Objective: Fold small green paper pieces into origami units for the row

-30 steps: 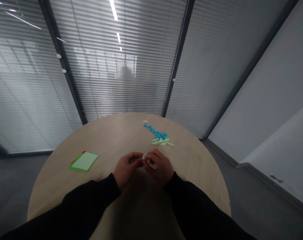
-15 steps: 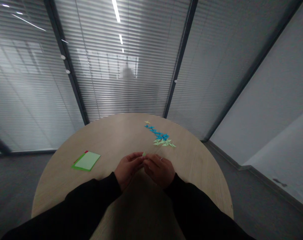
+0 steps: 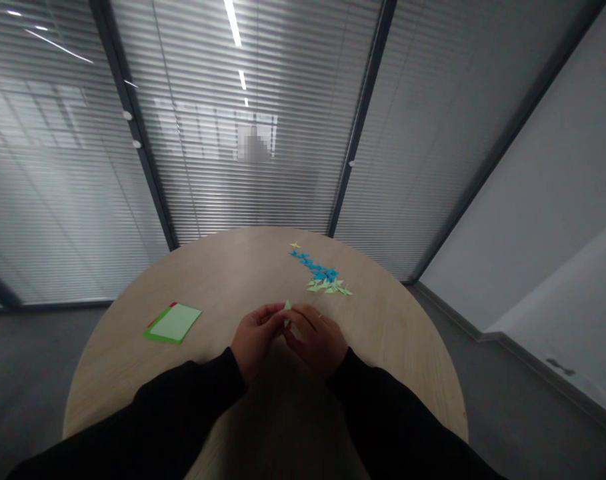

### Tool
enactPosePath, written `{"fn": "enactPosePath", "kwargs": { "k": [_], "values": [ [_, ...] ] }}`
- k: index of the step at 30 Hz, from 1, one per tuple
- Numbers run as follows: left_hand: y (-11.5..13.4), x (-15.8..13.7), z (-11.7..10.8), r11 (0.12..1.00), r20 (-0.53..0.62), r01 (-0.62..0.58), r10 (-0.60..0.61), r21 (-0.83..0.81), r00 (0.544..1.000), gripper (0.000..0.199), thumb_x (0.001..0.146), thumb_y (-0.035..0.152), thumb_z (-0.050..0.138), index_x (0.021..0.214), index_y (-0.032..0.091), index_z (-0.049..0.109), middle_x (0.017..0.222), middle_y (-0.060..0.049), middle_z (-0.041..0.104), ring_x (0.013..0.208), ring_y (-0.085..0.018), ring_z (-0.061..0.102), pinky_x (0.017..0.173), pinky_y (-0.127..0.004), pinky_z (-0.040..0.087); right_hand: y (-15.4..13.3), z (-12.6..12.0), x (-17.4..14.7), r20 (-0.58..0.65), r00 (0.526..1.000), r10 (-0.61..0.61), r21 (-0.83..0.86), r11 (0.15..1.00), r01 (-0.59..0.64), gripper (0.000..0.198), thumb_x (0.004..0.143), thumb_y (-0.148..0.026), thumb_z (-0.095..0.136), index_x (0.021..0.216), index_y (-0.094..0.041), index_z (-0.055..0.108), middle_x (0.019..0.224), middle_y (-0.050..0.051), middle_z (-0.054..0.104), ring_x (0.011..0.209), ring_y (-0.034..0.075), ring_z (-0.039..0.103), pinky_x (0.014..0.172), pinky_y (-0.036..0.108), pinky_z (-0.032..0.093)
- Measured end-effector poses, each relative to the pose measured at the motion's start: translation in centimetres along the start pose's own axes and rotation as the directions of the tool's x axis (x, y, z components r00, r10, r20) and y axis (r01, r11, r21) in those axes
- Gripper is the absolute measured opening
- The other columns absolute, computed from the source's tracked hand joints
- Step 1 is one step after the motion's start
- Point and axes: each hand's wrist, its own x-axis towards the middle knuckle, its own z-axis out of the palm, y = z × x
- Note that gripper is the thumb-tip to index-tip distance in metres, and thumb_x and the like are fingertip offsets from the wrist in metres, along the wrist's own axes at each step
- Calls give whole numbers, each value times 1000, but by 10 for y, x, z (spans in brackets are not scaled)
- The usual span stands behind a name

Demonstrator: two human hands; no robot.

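Note:
Between the fingertips of both hands is a small piece of folded pale green paper (image 3: 288, 305), its pointed tip sticking up. My left hand (image 3: 255, 335) pinches it from the left, thumb and fingers closed. From the right, my right hand (image 3: 319, 337), with a ring on one finger, closes on the same piece. Much of the paper is hidden behind the fingers. Just beyond my right hand lie several folded pale green paper pieces (image 3: 329, 287), touching a trail of blue folded paper pieces (image 3: 324, 273).
A small yellow folded paper piece (image 3: 295, 245) sits at the far end of the blue trail. On the left of the round wooden table (image 3: 223, 267) lies a stack of green paper sheets (image 3: 177, 323) with a red edge showing. Blinds (image 3: 263, 193) stand behind the table.
The green paper's tip now rises higher above my fingers. My right hand's fingers have shifted slightly around it. The papers on the table stay where they were.

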Motion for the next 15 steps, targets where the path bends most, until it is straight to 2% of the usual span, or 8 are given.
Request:
{"fn": "enactPosePath", "kwargs": {
  "k": [5,9,11,13,15],
  "values": [
    [0,-1,3,1000,-47,4,-5,-30,999,37,63,27,84,94,13,68,83,-4,72,75,-13,66,74,-24,51,4,-1,-1,-1,992,123,161,979,-122,18,94,-22,49,103,-20,64,97,9,64,88,20,63,76,33,54],
    [3,-1,2,999,36,42,-42,-4,998,36,63,25,85,94,11,70,85,-5,72,75,-12,65,74,-23,50,7,-4,0,-19,994,111,238,966,-103,18,95,-20,46,95,-21,64,93,8,65,87,19,62,77,33,53],
    [3,-1,0,998,63,57,-57,12,996,35,63,24,85,93,12,70,84,-5,73,74,-12,65,73,-23,49,7,-6,1,-20,988,153,294,945,-141,17,94,-21,48,94,-21,64,92,8,66,85,19,63,77,34,54],
    [3,-1,-1,999,61,52,-52,6,997,35,63,23,85,93,13,70,84,-5,73,75,-13,66,74,-24,50,7,-7,1,27,960,277,388,882,-266,12,90,-24,54,95,-21,64,89,7,68,79,18,64,72,33,54],
    [3,-1,-2,999,47,44,-44,-4,998,37,62,23,86,94,14,69,84,-4,73,75,-14,67,75,-26,50,7,-5,1,114,902,415,494,765,-414,12,85,-29,61,93,-20,65,83,5,69,71,17,65,66,31,55]
  ]
}}
